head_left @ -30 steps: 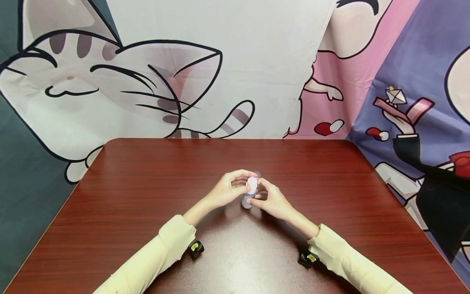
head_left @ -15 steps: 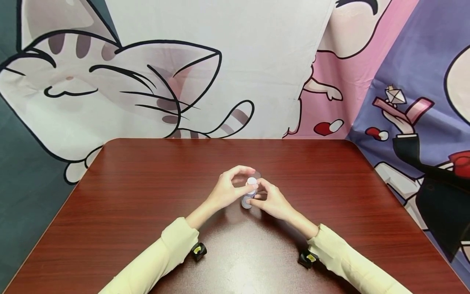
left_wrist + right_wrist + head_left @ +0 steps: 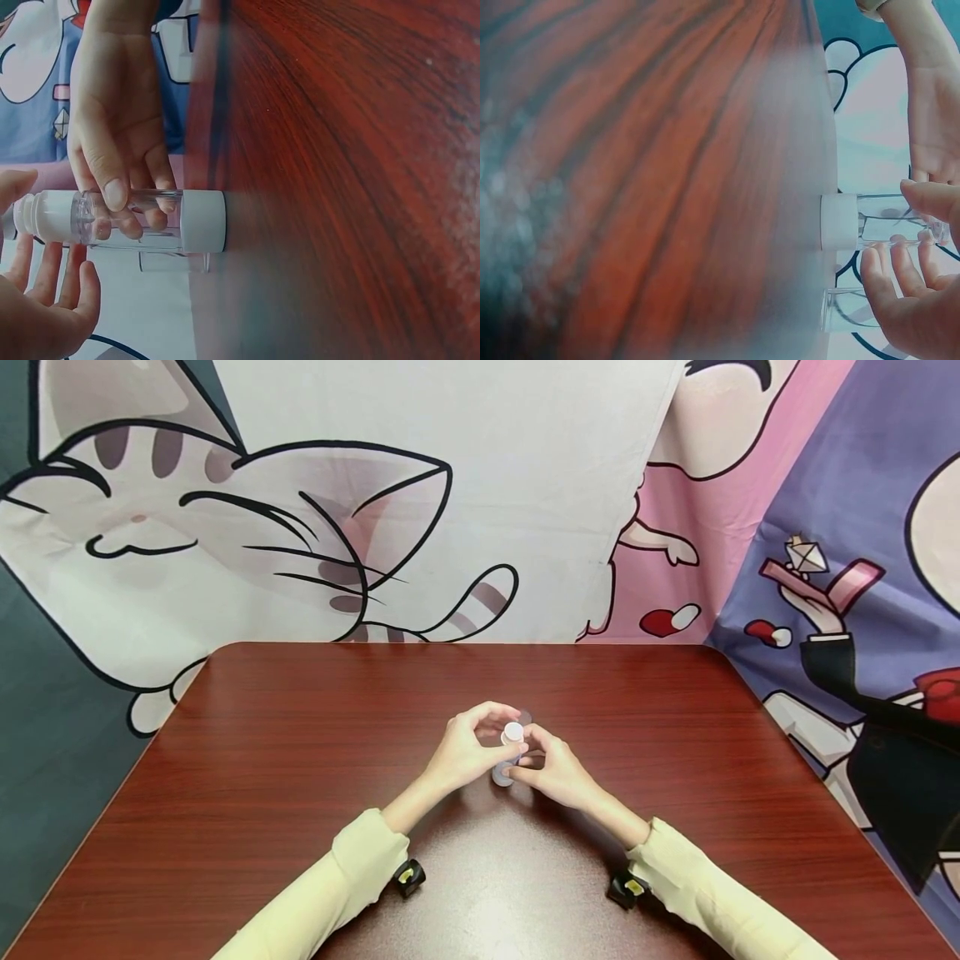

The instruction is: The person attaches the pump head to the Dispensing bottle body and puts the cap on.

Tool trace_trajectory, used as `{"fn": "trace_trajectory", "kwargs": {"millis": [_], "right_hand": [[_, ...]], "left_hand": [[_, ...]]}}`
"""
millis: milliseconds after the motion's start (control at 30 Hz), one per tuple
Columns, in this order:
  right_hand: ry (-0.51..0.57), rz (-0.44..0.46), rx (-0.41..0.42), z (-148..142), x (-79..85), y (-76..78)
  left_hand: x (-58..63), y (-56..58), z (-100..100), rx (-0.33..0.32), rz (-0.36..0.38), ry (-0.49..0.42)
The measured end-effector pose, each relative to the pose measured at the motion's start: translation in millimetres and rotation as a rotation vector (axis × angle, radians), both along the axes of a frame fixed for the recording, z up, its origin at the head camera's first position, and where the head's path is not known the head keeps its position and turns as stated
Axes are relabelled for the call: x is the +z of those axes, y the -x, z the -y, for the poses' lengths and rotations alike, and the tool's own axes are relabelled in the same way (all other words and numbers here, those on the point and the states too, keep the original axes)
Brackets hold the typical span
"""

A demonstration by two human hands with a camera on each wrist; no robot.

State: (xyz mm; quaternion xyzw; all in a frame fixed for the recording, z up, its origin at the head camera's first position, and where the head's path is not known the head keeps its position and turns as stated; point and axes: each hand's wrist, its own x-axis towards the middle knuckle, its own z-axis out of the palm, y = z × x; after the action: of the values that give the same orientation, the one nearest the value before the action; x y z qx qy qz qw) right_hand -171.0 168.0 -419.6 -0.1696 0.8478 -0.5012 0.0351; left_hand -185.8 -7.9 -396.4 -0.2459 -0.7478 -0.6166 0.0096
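Note:
A slim clear bottle [image 3: 503, 775] with a white base [image 3: 204, 221] stands upright on the table in the head view. Its stepped white top [image 3: 52, 215] lies sideways in the left wrist view. My right hand [image 3: 558, 770] grips the clear body, thumb in front and fingers behind. Up at the white top, my left hand [image 3: 461, 752] has its thumb across the near side and its curved fingers round the far side. The left fingertips come right to the white collar in the left wrist view. My right palm hides part of the bottle in the head view.
A clear, colourless cylinder [image 3: 847, 309] stands on the table just behind the bottle, mostly covered by the hands in the head view. The brown wooden table [image 3: 300, 760] extends around them, with a cartoon-printed cloth [image 3: 525, 485] behind its far edge.
My left fingers spread off the white top, and the thumb slid rightward across it; the fingers have since drawn in again slightly. My right hand keeps its grip on the bottle.

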Motion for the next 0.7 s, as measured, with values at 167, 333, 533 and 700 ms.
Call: {"fn": "trace_trajectory", "kwargs": {"millis": [167, 333, 533, 700], "right_hand": [[-0.022, -0.001, -0.009, -0.8, 0.1, 0.1], [-0.011, -0.003, 0.0, -1.1, 1.7, -1.6], [-0.019, 0.0, 0.003, -1.7, 2.1, -1.4], [-0.027, -0.018, 0.012, -2.1, 1.4, -0.5]], "left_hand": [[-0.4, -1.2, -1.4, 0.025, 0.004, 0.01], [-0.3, -1.5, -1.7, 0.05, -0.007, 0.028], [-0.6, -1.9, 0.6, 0.058, -0.041, 0.034], [-1.2, -1.3, 1.6, 0.045, -0.071, 0.038]]}}
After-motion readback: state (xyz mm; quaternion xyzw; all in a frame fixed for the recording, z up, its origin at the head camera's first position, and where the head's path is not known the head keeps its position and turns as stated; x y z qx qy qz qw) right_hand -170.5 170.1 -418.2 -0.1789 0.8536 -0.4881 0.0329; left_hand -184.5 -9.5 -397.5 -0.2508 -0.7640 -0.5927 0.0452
